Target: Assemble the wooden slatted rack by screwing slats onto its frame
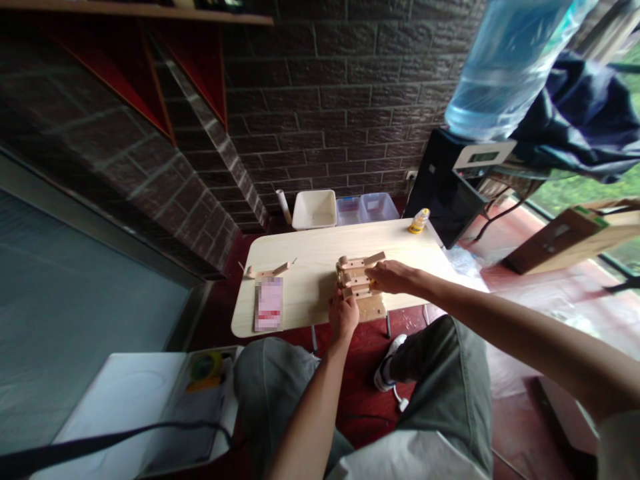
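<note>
On the table, several light wooden pieces with dark holes [356,264] lie side by side on a brown board [373,308]. My left hand [344,316] is closed on the near left end of the wooden pieces. From the right, my right hand [393,276] reaches in with its fingers closed at the pieces' right side. A bit of yellow shows by those fingertips, but its kind cannot be made out. Farther left lies a separate wooden piece [270,272] with a thin rod at its end. Nearer me is a pinkish, blurred-out flat rectangle [269,303].
A small bottle with yellow parts [419,221] stands at the back right of the pale table [305,267]. Behind the table are a white bin [315,193] and clear plastic boxes. A black water dispenser [440,180] stands right. My legs are close to the table's front edge.
</note>
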Demonstrator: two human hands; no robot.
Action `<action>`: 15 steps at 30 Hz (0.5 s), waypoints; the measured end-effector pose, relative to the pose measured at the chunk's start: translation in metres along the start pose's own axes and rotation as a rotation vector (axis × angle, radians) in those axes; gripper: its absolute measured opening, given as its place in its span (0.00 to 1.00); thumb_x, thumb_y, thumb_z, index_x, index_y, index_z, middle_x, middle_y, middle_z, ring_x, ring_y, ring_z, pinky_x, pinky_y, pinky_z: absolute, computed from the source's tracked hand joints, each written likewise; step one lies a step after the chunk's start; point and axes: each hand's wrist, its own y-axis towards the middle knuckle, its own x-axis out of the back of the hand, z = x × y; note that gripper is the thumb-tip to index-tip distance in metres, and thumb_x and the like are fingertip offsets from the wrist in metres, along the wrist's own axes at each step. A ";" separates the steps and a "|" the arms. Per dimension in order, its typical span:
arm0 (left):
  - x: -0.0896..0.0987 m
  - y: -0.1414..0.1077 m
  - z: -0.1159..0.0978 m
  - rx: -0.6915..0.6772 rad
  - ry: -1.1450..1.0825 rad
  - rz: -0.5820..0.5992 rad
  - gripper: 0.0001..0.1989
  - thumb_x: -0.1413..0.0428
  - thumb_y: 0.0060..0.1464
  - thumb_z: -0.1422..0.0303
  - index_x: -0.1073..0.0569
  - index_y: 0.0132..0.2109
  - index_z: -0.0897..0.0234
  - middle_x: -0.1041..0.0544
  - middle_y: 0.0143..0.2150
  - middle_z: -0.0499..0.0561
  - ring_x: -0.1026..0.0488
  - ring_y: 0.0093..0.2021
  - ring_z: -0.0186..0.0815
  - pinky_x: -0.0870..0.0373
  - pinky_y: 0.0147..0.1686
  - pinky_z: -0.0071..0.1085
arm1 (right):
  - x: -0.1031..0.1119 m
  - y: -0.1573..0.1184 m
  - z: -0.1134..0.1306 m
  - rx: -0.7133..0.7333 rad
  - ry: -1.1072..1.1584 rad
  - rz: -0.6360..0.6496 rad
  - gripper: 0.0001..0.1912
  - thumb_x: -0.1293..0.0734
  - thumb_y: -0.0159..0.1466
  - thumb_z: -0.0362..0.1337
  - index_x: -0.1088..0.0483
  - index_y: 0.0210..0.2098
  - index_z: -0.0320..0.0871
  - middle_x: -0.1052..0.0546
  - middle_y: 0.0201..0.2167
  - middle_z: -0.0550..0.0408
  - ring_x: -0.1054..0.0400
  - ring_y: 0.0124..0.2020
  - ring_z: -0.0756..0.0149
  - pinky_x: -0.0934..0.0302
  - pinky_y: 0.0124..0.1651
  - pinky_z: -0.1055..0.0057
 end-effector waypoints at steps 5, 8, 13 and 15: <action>-0.001 0.000 0.001 -0.076 0.097 0.037 0.23 0.55 0.65 0.73 0.32 0.64 0.69 0.31 0.63 0.69 0.32 0.63 0.50 0.34 0.60 0.48 | 0.004 -0.006 0.003 0.047 -0.037 -0.006 0.14 0.35 0.65 0.36 0.28 0.48 0.36 0.20 0.40 0.40 0.24 0.37 0.56 0.37 0.34 0.68; -0.001 0.001 0.001 -0.079 0.116 0.044 0.23 0.55 0.65 0.72 0.33 0.64 0.69 0.30 0.63 0.68 0.32 0.63 0.49 0.34 0.61 0.47 | 0.005 -0.005 0.005 0.075 -0.048 -0.011 0.13 0.37 0.66 0.32 0.28 0.49 0.37 0.19 0.39 0.42 0.24 0.37 0.57 0.37 0.34 0.69; -0.002 0.000 0.003 -0.108 0.130 0.046 0.21 0.55 0.65 0.73 0.30 0.61 0.69 0.32 0.64 0.69 0.31 0.62 0.49 0.35 0.61 0.49 | 0.007 -0.002 0.005 0.033 -0.019 0.014 0.14 0.36 0.67 0.37 0.27 0.46 0.34 0.20 0.37 0.39 0.24 0.37 0.55 0.38 0.33 0.69; -0.003 -0.001 0.003 -0.101 0.133 0.045 0.21 0.56 0.65 0.73 0.29 0.60 0.70 0.33 0.65 0.70 0.31 0.62 0.50 0.35 0.61 0.49 | 0.009 -0.003 0.005 0.004 -0.019 0.014 0.14 0.35 0.67 0.38 0.27 0.46 0.34 0.20 0.38 0.37 0.24 0.37 0.55 0.38 0.34 0.69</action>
